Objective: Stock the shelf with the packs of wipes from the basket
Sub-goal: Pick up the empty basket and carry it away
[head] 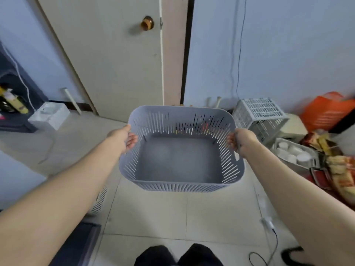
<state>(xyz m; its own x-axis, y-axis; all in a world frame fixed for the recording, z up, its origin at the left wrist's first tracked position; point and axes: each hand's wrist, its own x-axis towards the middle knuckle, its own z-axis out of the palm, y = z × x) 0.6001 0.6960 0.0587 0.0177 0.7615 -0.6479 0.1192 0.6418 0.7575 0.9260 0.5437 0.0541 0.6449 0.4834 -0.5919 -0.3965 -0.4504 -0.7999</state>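
Basket (pixel 180 186) over tiled floor (pixel 172 214), door (pixel 119 60)

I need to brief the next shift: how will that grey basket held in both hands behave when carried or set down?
Probably light: the basket looks empty, with thin slotted plastic walls. Likely a little flexible, since the left hand and right hand hold only opposite rims. Its broad flat bottom should sit steady, unlikely to tip.

Basket (pixel 180 186) (empty) between hands (pixel 124 138)
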